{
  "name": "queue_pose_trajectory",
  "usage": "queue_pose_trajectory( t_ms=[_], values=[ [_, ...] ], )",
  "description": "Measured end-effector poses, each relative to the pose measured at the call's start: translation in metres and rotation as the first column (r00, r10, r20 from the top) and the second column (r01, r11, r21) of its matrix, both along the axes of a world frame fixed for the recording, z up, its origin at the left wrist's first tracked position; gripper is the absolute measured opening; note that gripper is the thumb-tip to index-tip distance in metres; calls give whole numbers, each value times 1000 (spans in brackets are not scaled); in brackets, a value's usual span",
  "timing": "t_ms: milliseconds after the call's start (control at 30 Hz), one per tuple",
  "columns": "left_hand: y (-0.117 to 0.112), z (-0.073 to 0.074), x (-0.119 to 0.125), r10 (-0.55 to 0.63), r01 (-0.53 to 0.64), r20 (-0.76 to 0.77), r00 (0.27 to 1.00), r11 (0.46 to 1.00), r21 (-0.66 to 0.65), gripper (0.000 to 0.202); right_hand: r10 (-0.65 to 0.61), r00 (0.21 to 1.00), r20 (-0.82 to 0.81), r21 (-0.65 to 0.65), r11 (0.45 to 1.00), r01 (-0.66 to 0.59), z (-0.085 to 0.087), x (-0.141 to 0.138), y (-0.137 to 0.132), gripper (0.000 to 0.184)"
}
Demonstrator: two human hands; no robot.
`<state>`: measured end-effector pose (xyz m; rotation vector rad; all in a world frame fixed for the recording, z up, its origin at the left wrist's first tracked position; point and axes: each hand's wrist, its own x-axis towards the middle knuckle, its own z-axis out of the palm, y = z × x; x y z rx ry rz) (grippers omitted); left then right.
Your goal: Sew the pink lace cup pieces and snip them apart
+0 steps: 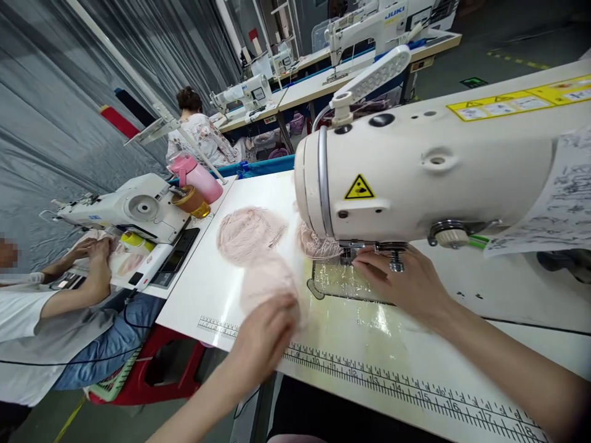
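My left hand [270,332] is closed on a pale pink fabric piece [268,283], which is blurred by motion over the white sewing table. Behind it lies a round pink lace piece [247,234] with loose edges. My right hand [409,280] is at the needle area of the sewing machine [415,172], its fingers bent together beside the presser foot [347,253]. Whatever those fingertips grip is hidden. Another scalloped lace piece [318,243] sits just left of the foot, partly behind the machine head.
A printed ruler [392,384] runs along the front edge. To the left, a co-worker's hands [92,249] are at another sewing machine [133,206]. A pink bottle [198,178] and amber cup [194,202] stand between. A person [198,129] sits farther back.
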<state>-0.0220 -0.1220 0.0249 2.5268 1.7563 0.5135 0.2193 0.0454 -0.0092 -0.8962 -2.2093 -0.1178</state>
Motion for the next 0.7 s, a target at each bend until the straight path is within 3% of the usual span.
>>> queue_pose_trajectory(
  t_ms=[100, 167, 233, 300, 400, 500, 600, 700],
  values=[
    [-6, 9, 36, -265, 275, 84, 960, 953, -130, 7, 29, 1000, 10, 32, 999, -29, 0, 0, 0, 19],
    [-3, 11, 51, -350, 365, 137, 927, 924, -111, 4, 48, 999, 13, 40, 998, -48, 1, 2, 0, 18],
    [6, 11, 58, -323, 332, 151, 934, 943, -34, 9, 56, 998, 16, 38, 998, -57, 2, 3, 0, 18],
    [18, 7, 61, -225, 223, 85, 971, 974, 34, 27, 81, 997, 11, 32, 996, -82, 5, 5, -1, 23],
    [38, 1, 62, -139, 145, -86, 987, 987, 74, 44, 251, 967, 46, 59, 966, -253, 8, 8, -3, 38],
    [54, -2, 61, -165, 180, -162, 973, 980, 82, 34, 393, 914, 101, 141, 904, -404, 9, 10, -3, 38],
    [65, 0, 61, -160, 180, -188, 969, 980, 91, 24, 356, 924, 137, 176, 910, -377, 6, 11, 0, 35],
    [72, 1, 61, -121, 145, -216, 969, 984, 101, 26, 309, 933, 186, 142, 931, -337, 4, 12, 3, 36]
  ],
)
